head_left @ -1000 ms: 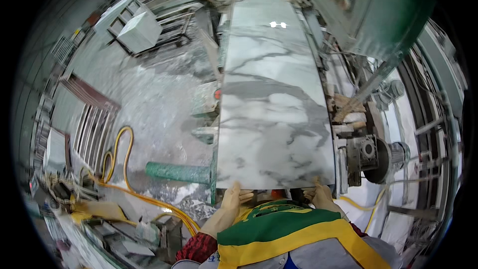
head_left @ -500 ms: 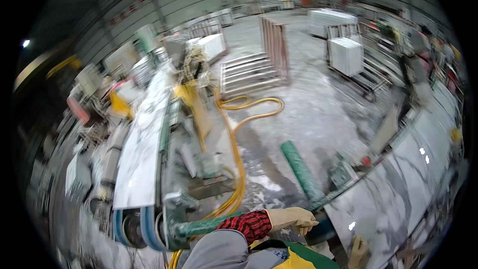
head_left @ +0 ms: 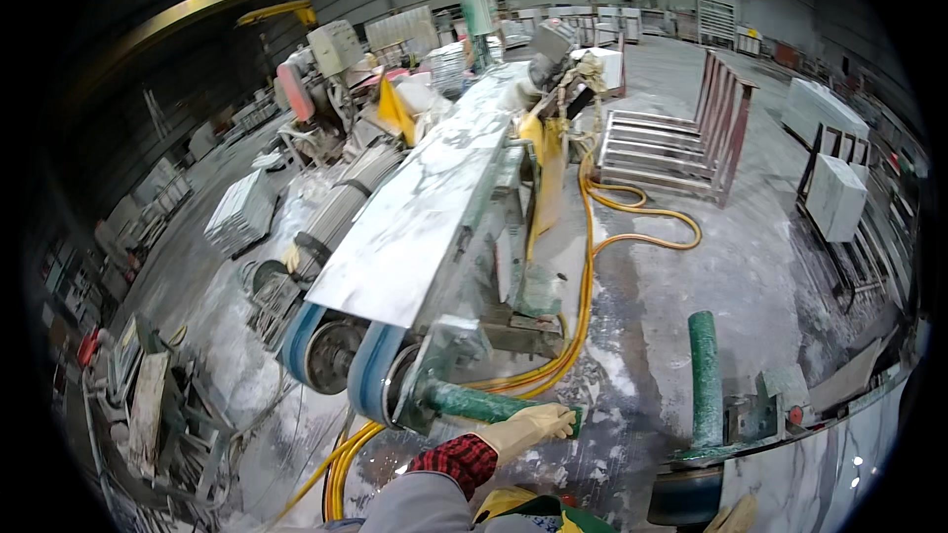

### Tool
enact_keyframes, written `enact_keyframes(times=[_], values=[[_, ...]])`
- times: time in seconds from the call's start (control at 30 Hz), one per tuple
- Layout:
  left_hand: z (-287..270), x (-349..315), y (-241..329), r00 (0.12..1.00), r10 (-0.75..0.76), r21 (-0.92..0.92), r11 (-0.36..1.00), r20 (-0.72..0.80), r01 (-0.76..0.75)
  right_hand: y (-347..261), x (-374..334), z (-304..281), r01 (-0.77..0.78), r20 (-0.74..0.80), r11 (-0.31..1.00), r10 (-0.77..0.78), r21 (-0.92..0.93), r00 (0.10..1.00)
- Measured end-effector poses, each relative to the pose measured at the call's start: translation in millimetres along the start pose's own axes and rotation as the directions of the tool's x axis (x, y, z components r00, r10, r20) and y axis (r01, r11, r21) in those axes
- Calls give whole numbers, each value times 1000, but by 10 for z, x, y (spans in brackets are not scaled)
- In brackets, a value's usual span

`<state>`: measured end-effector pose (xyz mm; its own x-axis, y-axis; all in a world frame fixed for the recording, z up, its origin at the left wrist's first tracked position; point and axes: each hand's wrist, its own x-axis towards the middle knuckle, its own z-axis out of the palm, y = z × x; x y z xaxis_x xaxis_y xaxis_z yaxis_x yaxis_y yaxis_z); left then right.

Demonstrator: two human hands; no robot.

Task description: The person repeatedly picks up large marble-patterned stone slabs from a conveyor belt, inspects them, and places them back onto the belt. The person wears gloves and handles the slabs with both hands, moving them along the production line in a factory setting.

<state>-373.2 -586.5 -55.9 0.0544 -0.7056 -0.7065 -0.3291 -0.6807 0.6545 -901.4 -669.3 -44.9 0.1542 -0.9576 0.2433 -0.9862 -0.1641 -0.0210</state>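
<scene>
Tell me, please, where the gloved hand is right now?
In the head view, low centre, the left hand rests on the green roller bar by the conveyor's blue belt wheels.

A horizontal green cylindrical roller bar (head_left: 481, 403) jutted from the end of the machine frame at lower centre of the frame, its paint mottled and dusted with white (stone slurry, by the look). It ran left to right, sloping slightly downward, and its free right end lay under the fingers of a cream-gloved left hand (head_left: 531, 426).
</scene>
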Motion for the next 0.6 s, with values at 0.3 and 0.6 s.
enact_keyframes(times=[0.3,0.6], values=[[59,-691,-644,992,32,-148,988,-119,-50,-44,-40,-180,-4,-39,990,-2,-142,999],[233,-1764,-1691,1000,-13,191,981,-10,15,936,51,1413,41,-274,997,-21,66,962]])
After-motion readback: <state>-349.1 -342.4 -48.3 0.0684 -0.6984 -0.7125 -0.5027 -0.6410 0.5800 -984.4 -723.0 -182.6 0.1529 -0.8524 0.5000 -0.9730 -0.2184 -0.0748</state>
